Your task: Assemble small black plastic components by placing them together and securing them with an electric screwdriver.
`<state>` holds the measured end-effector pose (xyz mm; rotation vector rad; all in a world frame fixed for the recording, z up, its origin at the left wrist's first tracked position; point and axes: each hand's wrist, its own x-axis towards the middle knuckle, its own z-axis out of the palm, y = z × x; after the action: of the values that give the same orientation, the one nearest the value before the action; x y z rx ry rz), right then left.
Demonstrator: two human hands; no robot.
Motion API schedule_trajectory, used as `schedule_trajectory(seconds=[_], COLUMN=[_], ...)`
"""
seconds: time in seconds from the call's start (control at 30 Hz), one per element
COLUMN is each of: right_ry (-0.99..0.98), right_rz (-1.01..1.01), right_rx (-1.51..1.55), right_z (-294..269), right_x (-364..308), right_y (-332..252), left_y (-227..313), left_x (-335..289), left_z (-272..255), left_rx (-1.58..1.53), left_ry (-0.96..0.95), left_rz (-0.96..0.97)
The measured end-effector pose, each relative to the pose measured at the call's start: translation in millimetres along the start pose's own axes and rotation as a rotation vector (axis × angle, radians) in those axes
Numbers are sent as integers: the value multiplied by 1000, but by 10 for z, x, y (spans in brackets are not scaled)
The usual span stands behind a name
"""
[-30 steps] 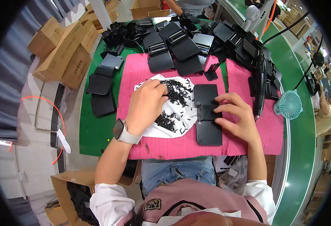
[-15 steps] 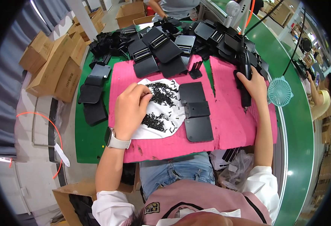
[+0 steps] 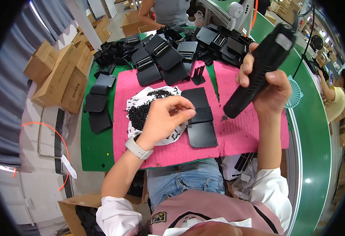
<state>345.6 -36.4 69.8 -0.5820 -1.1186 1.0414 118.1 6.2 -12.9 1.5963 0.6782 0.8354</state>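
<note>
- My right hand (image 3: 267, 84) has its grip wrapped around the black electric screwdriver (image 3: 259, 65), long axis slanting down-left.
- My left hand (image 3: 165, 120) has its grip pinched over the small black screws (image 3: 141, 112); whether it holds one, I cannot tell.
- The black hinged plate (image 3: 199, 117) lies just right of that grip, below the driver tip.

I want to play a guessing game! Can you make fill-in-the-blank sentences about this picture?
1. The right hand holds up a long black ____.
2. The left hand is over a pile of small black ____ on white paper.
3. The flat black part lies on a ____ mat.
4. The left arm has a white ____ on its wrist.

Missing words: tool; screws; pink; watch
</note>
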Motion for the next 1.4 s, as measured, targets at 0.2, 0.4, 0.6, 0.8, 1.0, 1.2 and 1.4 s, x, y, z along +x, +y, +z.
schedule_trajectory(seconds=[0.2,0.4,0.6,0.8,1.0,1.2,1.4], right_ry=[-229,-297,-285,-33,-109,-64,-19], right_rz=[-275,-291,-223,-206,-106,-95,-72], right_rx=[248,329,311,349,207,-163,-174], right_z=[196,135,147,217,5,-12,59], right_x=[-43,-23,-40,-98,21,-30,-21], right_y=[49,255,302,337,274,284,340], left_y=[65,-17,-30,-73,-155,-157,-195], left_x=[-53,-75,-76,-107,-73,-122,-110], left_z=[102,7,5,46,110,167,246], left_rx=[-273,-256,-152,-344,-60,522,475], left_ry=[-131,-142,-135,-46,60,167,165], left_rz=[-151,-126,-105,-87,143,201,203])
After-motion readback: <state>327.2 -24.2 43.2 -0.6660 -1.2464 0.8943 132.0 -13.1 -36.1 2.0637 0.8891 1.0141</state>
